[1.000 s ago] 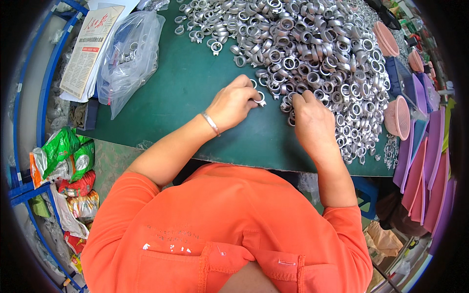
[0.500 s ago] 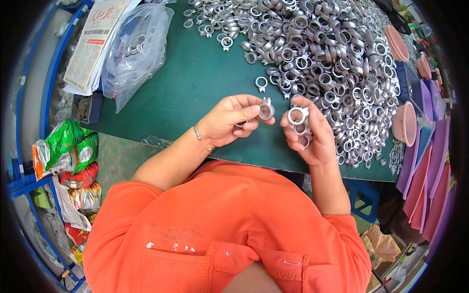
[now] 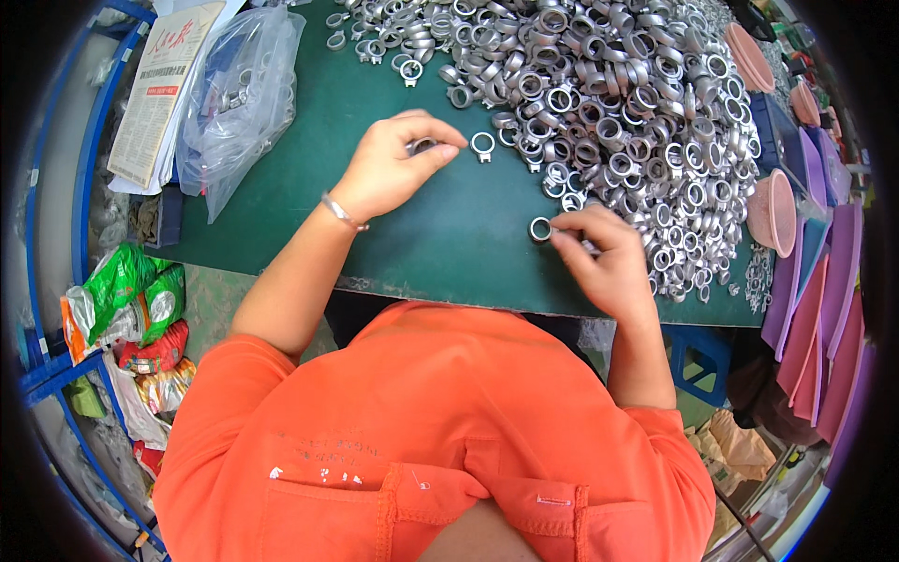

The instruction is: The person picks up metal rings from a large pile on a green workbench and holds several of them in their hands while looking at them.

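Fingers of the right hand [image 3: 604,262] pinched a metal ring [image 3: 540,229] (hole upward) at its left, the left hand [image 3: 393,164] pinching another farther away

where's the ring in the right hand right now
In the head view, the small metal ring is pinched at the right hand's fingertips, just above the green table, at the near edge of the big ring pile.

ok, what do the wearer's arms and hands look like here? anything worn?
Both forearms are bare; short orange sleeves end above the elbows. Left hand has a thin silver bracelet at the wrist. Right hand shows no gloves, rings or watch.
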The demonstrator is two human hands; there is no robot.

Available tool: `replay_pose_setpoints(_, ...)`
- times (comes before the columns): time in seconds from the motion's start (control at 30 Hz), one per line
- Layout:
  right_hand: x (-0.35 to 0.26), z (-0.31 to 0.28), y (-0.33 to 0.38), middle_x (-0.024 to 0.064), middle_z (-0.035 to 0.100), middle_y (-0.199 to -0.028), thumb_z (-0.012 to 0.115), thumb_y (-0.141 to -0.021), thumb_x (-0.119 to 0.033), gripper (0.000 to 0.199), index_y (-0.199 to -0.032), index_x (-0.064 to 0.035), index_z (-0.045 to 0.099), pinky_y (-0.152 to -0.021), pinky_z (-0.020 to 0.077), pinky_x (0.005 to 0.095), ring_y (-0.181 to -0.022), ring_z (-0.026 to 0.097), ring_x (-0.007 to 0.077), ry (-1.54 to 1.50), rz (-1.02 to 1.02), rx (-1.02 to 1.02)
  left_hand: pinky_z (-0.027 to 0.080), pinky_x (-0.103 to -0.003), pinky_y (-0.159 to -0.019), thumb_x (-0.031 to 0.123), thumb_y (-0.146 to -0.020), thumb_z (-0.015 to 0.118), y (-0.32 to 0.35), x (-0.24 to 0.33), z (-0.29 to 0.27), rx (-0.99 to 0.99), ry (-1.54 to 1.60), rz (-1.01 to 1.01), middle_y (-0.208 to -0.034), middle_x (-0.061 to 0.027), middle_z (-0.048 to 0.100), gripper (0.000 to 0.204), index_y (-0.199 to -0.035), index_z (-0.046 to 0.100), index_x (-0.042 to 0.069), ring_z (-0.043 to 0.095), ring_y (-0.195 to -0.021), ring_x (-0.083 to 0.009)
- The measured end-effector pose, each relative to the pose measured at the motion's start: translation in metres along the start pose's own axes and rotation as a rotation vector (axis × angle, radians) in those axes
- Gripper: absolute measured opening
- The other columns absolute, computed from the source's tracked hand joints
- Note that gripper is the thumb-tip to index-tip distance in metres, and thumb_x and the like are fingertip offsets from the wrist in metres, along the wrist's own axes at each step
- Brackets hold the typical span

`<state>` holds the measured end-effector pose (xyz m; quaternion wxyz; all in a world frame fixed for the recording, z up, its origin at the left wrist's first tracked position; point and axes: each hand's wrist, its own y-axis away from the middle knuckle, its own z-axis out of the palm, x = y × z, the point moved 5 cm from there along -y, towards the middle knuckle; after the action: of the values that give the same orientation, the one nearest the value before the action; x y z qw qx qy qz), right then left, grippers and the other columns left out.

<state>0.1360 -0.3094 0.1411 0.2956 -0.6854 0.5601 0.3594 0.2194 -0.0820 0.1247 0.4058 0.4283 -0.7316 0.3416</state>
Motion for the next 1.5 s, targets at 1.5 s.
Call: replay_pose_setpoints(1.5, -0.011, 0.019, -0.024, 0.0099, 0.053, -0.085, 0.054, -0.069, -0.004, 0.008, -0.075, -0.0027, 0.059, -0.069, 0.0403, 0.0396, -0.084, 0.051, 0.0285, 0.934, -0.264, 0.229, 0.047, -0.028, -0.055, 0.036, -0.092, 0.044, 0.095, -0.012, 0.035, -0.137, 2.034, -0.590, -0.102, -0.0114, 0.057, 0.035, -0.102, 0.060, 0.006, 0.050, -0.094, -0.0232)
